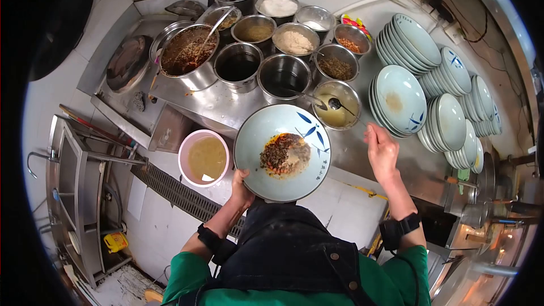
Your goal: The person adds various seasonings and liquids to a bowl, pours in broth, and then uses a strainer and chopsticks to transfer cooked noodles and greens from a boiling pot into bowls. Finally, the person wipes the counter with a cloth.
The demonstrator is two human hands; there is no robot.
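Note:
My left hand (242,191) grips the lower left rim of a pale blue bowl (255,158) with dark blue leaf marks. Chili, dark bits and a tan powder lie in the middle of the bowl. My right hand (381,150) is raised to the right of the bowl, its fingers closed around the thin handle of a spoon (335,103). The dark head of that spoon is over a steel bowl of yellowish liquid (330,116). Just left of it stands a steel pot of dark liquid (284,73).
Several steel pots of seasonings cover the back counter, among them a large pot of chili (190,56). Stacked bowls (399,99) stand on the right. A pink bucket of cloudy liquid (181,158) is left of my left hand.

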